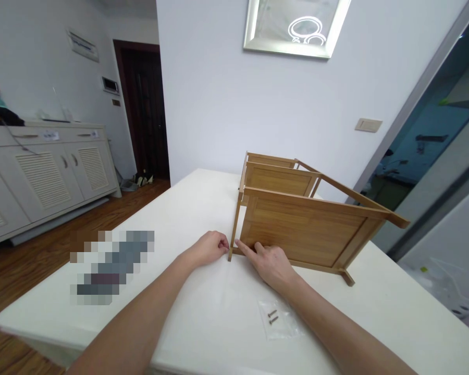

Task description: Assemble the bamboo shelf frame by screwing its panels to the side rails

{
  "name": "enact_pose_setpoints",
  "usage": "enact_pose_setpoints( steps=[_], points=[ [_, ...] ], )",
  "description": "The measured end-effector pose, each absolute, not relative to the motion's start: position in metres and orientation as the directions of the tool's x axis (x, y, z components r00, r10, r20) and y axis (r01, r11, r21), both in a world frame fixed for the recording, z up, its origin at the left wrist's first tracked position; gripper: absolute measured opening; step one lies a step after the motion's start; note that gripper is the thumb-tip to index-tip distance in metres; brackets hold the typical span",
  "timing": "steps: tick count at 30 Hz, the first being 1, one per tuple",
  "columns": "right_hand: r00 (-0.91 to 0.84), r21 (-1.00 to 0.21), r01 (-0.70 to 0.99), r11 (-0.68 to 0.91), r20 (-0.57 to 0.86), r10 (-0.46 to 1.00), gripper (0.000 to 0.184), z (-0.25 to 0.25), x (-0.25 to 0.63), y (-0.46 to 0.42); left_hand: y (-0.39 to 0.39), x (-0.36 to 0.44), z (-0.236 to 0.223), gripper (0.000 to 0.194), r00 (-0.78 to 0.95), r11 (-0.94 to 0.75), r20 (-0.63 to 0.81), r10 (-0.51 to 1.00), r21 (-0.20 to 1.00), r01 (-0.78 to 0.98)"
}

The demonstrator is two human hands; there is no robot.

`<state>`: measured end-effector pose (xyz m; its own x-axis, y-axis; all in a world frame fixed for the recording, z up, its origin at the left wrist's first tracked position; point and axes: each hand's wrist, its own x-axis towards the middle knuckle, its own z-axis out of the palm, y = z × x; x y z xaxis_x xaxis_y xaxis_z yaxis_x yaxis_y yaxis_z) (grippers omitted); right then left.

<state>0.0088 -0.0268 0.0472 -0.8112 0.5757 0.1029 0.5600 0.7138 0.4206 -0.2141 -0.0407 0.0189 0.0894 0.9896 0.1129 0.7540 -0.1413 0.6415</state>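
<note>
A brown wooden shelf unit (300, 224) lies on its side on the white table. At its near left corner my left hand (211, 248) is closed in a pinch against the outer face of the upright; whatever sits between the fingertips is too small to make out. My right hand (271, 263) rests by the lower edge of the nearest panel, its index finger stretched out to the same corner and the other fingers loosely bent. Just below the right wrist, two screws (272, 316) lie in a clear plastic bag (283, 330).
The white table (187, 208) stands against a wall. A blurred-out grey item (117, 268) lies at its left side. Farther left is a white cabinet (62, 172) with louvred doors. A framed picture (293, 26) hangs above, and an opening is at the right.
</note>
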Motion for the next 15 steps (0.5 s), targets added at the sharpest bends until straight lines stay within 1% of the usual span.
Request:
enact_pose_setpoints(
  steps=[2, 5, 8, 15],
  points=[
    [-0.790, 0.419, 0.581, 0.698, 0.081, 0.608, 0.060, 0.046, 0.005, -0.029, -0.041, -0.214, 0.018, 0.017, 0.092, -0.146, 0.116, 0.989, 0.643, 0.752],
    [-0.772, 0.414, 0.597, 0.687, 0.063, 0.632, 0.057, 0.043, 0.001, -0.035, -0.040, -0.213, 0.017, 0.016, 0.102, -0.158, 0.124, 0.987, 0.644, 0.749],
    [-0.768, 0.404, 0.602, 0.689, 0.057, 0.638, 0.055, 0.042, -0.001, -0.038, -0.038, -0.213, 0.014, 0.016, 0.112, -0.172, 0.134, 0.985, 0.644, 0.746],
    [-0.765, 0.387, 0.613, 0.689, 0.073, 0.639, 0.055, 0.042, -0.002, -0.040, -0.038, -0.214, 0.011, 0.015, 0.128, -0.209, 0.170, 0.977, 0.649, 0.732]
  ],
)
